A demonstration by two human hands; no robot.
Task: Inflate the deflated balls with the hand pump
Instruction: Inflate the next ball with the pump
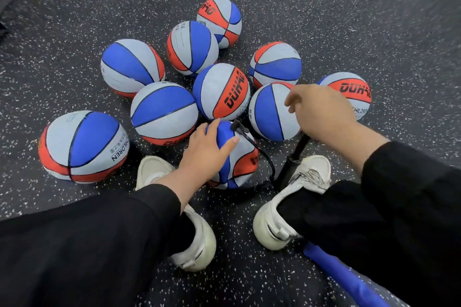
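The left hand (207, 147) is laid flat on top of the deflated ball (234, 157), fingers straight and slightly spread, thumb pointing twd the hose fitting — pressed on the ball, not curled round it. The L forearm is extended from a black sleeve (139, 209) at lower left.

The right hand (321, 109) is raised above the pump handle, seen from the back; its fingers are bent downward at the front, but whether the handle is gripped can't be told — the palm side is hidden. The black hand pump (291, 162) is stood tilted beside the right shoe (296, 197), its shaft running up under the R wrist.

The deflated ball is wedged on the speckled floor (349, 20) betw. the two white shoes, its surface visibly creased. A black hose (264, 157) is looped from the pump base over the ball to a nozzle (237, 126) set at the ball's top, just beside the L thumb tip.

Nine other red-white-blue balls are clustered beyond it; the nearest ball (272, 112) is partly covered by the R hand. A blue object (346, 279) is seen at lower right.
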